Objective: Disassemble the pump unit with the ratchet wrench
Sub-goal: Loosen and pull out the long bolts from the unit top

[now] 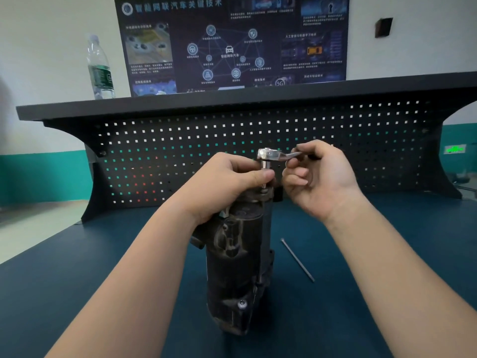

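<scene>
The dark pump unit (240, 257) stands upright near the middle of the desk (77, 293). The left hand (227, 182) rests on its top, fingers (260, 175) pinching the socket shaft below the ratchet wrench (273, 155) head. The right hand (320, 177) holds the wrench handle, fingers curled round it; the handle itself is mostly hidden, so the grip seems light. A long thin bolt (298, 259) lies on the desk just right of the pump unit. A water bottle (99, 68) stands on the shelf along the far edge.
</scene>
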A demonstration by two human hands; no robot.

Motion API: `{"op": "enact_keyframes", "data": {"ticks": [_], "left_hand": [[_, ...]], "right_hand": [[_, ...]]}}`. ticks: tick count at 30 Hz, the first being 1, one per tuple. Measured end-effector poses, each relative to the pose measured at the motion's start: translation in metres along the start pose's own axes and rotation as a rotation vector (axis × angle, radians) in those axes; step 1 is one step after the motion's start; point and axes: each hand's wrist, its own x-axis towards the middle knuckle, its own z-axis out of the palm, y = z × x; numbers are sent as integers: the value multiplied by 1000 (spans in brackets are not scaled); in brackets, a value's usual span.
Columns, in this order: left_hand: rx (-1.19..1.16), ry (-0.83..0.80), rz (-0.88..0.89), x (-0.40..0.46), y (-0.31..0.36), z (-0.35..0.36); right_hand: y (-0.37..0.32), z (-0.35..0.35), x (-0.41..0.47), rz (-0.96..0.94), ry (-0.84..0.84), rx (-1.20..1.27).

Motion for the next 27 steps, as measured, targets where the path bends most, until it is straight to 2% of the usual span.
{"op": "enact_keyframes", "data": {"ticks": [2, 3, 5, 6, 7, 8, 9, 10, 12, 13, 15, 17, 18, 19, 20, 22, 23, 24, 25, 26, 27], "left_hand": [[37, 24, 12, 1, 0, 2], [48, 37, 15, 2, 0, 2], [55, 50, 18, 3, -1, 4], [60, 45, 27, 3, -1, 5], [64, 42, 36, 3, -1, 6], [66, 38, 39, 3, -1, 6], [64, 31, 33, 4, -1, 7], [64, 18, 19, 4, -1, 8], [50, -21, -15, 4, 1, 7], [28, -33, -22, 3, 1, 6], [-1, -28, -31, 3, 2, 6], [33, 1, -38, 4, 2, 7], [55, 14, -37, 5, 3, 8], [72, 27, -39, 5, 3, 9], [85, 37, -37, 5, 4, 10], [128, 45, -18, 6, 4, 11], [140, 39, -10, 5, 4, 10], [121, 28, -4, 4, 4, 9], [71, 13, -2, 3, 4, 9], [13, -3, -4, 3, 4, 8], [-25, -16, -8, 3, 3, 8]], "right_hand": [[10, 1, -3, -167, 9, -28], [17, 3, -8, -363, 8, -74], [25, 3, -18, -942, -51, -382], [26, 1, -19, -1190, -154, -599], [26, 0, -19, -1312, -258, -776], [22, -2, -16, -1317, -284, -856], [18, -2, -13, -1233, -240, -821], [13, 0, -12, -1044, -173, -657], [8, 3, -7, -510, -87, -201], [6, 1, -4, -288, -62, -63], [1, -2, 2, -65, -40, 4], [4, -2, 2, -106, -21, 8], [8, 0, 0, -212, -5, -9], [14, 2, -4, -391, -5, -70], [19, 4, -10, -654, -9, -227], [25, 4, -19, -1219, -70, -754], [26, 3, -20, -1394, -139, -965], [25, 0, -18, -1477, -178, -1083], [23, -1, -16, -1470, -181, -1090], [21, -1, -15, -1361, -159, -992], [18, 0, -14, -1154, -121, -798]]}}
